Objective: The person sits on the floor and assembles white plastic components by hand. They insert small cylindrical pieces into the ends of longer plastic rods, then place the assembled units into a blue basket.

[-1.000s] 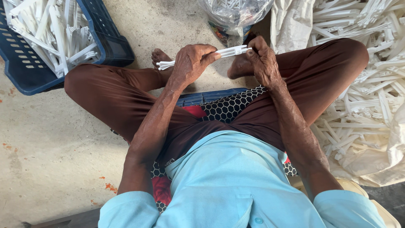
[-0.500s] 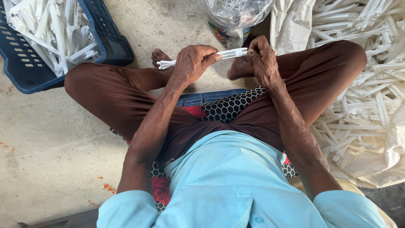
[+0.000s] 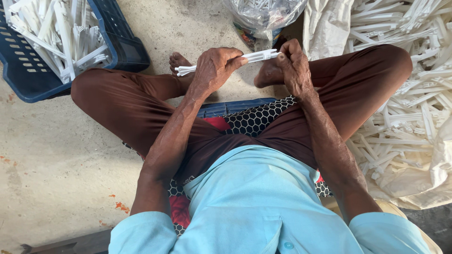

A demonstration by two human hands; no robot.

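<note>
So both hands are mid-assembly: left hand [image 3: 214, 70] clenched around the white strip [image 3: 254, 56], right hand [image 3: 293, 63] pinching its end. Next probably needs a firm push together.

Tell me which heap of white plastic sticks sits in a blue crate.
The heap at upper left, in the blue crate beside the person's left knee. The bigger heap on the right lies on white sacking instead.

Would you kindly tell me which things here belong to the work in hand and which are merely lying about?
In hand:
left hand
right hand
long white plastic strip, held between both

Lying about:
blue plastic crate of white pieces
clear plastic bag
white sack
heap of white strips
</note>
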